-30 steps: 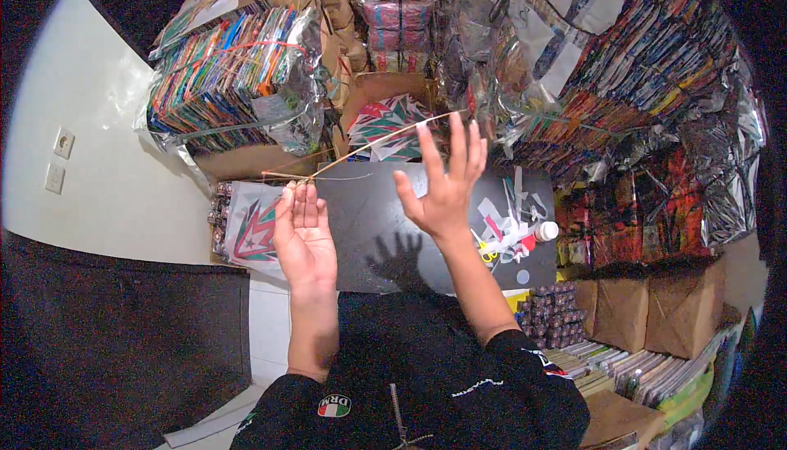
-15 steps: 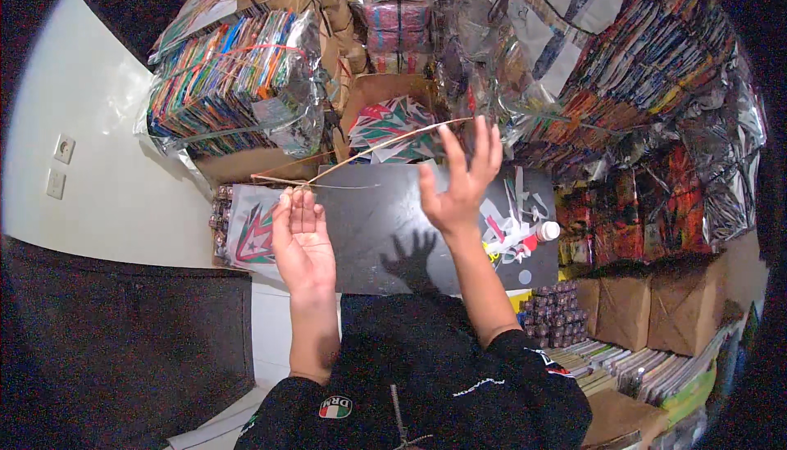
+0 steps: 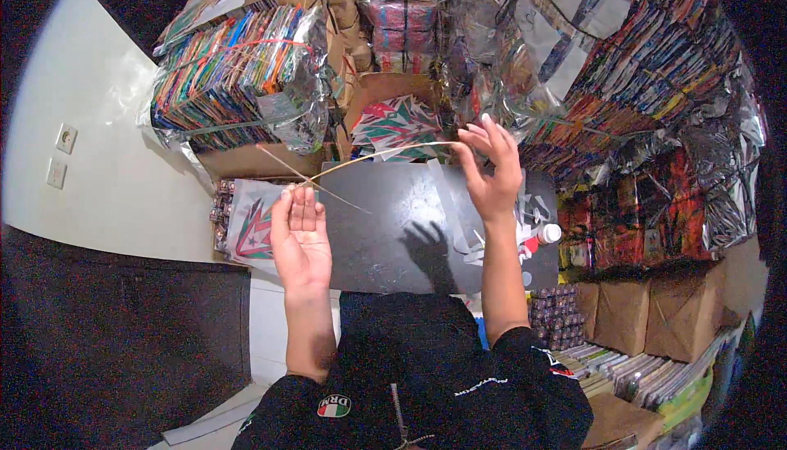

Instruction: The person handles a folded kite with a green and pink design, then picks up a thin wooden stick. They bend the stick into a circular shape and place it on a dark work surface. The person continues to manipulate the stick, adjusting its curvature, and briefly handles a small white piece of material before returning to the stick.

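Through my head camera, the left hand [image 3: 304, 245], palm up, pinches thin crossed sticks [image 3: 369, 155] near their crossing, above the black worktop [image 3: 369, 241]. One arches to my right hand [image 3: 494, 184], fingers curled, thumb at its tip (pinching or just touching, I can't tell).

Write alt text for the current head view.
Thin crossed sticks are held above a dark table: the left hand pinches them near the crossing, and the right hand is at the curved one's far end. Wrapped stacks stand beyond the table.
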A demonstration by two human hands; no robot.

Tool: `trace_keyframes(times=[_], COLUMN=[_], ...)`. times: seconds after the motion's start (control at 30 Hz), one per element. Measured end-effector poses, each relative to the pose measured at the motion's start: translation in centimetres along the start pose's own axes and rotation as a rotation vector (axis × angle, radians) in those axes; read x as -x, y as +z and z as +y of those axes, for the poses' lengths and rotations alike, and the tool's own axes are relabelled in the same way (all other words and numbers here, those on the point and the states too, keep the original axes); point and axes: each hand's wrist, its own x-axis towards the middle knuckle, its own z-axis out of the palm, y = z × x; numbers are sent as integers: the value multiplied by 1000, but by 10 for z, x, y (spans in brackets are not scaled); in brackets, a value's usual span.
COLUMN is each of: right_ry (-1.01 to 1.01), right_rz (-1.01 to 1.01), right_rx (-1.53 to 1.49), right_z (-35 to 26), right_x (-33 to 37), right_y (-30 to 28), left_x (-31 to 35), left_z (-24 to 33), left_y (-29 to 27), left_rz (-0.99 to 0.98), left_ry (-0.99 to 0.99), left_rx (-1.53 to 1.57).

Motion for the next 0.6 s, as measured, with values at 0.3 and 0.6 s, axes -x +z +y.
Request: trace_keyframes(times=[0.3, 0.6], right_ry=[51, 42], right_rz=[-171, -197], right_rx=[-248, -230], right_z=[-5, -16], right_x=[13, 12], right_y=[-8, -17], left_x=[-2, 19], left_z=[8, 38], left_y=[-1, -10], left_rz=[-16, -118], left_ry=[5, 816], left_rx=[-138, -1301])
